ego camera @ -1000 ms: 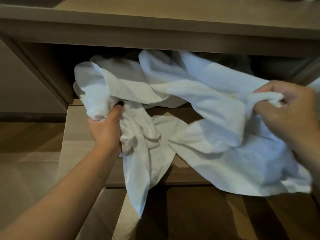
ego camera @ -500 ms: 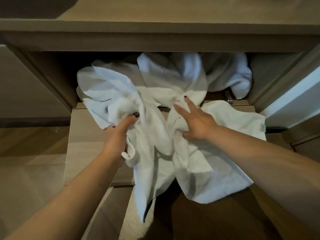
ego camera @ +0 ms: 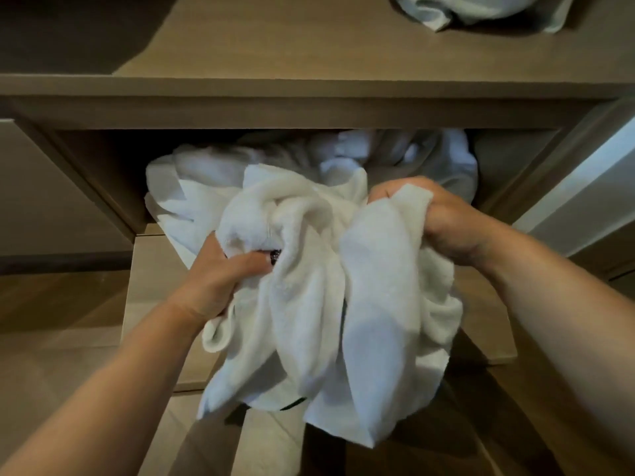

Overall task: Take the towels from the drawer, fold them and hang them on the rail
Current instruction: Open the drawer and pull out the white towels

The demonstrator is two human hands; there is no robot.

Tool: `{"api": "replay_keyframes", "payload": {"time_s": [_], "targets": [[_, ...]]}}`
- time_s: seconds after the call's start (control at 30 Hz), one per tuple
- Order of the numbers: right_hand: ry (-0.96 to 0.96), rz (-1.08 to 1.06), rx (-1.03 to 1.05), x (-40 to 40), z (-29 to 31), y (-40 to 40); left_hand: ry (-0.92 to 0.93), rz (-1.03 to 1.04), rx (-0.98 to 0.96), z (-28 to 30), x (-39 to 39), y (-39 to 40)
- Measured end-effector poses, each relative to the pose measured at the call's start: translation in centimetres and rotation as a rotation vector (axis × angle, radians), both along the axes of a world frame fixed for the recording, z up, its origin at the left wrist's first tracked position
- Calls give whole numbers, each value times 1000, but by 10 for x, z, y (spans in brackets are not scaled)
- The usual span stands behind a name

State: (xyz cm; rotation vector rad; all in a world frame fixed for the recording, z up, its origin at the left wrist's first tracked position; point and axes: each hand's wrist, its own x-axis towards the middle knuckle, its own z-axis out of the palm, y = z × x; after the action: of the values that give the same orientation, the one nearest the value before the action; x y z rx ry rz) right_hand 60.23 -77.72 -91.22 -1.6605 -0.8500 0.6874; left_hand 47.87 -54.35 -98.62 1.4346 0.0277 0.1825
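Note:
A bunch of crumpled white towels (ego camera: 309,269) spills out of the open wooden drawer (ego camera: 151,269) and hangs down over its front. My left hand (ego camera: 220,276) grips a fold on the bundle's left side, thumb pressed into the cloth. My right hand (ego camera: 446,225) grips another fold on the right, with a flap of towel draped over its fingers. More white towel (ego camera: 429,156) lies deeper in the drawer, in shadow under the countertop. No rail is in view.
The wooden countertop (ego camera: 309,46) runs above the drawer; another white cloth (ego camera: 481,8) lies on it at the top right. A pale panel (ego camera: 584,187) stands at the right. Wood floor (ego camera: 51,321) lies below on the left.
My right hand went from lying flat on the towels to gripping a fold. Both hands have gathered the bundle up and toward me. The view has tilted upward, showing the countertop.

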Motion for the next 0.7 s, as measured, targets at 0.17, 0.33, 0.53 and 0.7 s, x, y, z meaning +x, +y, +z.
{"api": "replay_keyframes", "payload": {"time_s": [0.17, 0.33, 0.53, 0.7], "targets": [[215, -204, 108, -12, 21, 6, -85, 66, -66, 35, 1, -15], [-60, -648, 395, -37, 1, 42, 173, 31, -97, 34, -5, -32], [20, -540, 405, -58, -11, 52, 147, 27, -100, 26, -14, -57], [41, -271, 95, -56, -10, 31, 146, 186, -330, 24, -12, -40]]}}
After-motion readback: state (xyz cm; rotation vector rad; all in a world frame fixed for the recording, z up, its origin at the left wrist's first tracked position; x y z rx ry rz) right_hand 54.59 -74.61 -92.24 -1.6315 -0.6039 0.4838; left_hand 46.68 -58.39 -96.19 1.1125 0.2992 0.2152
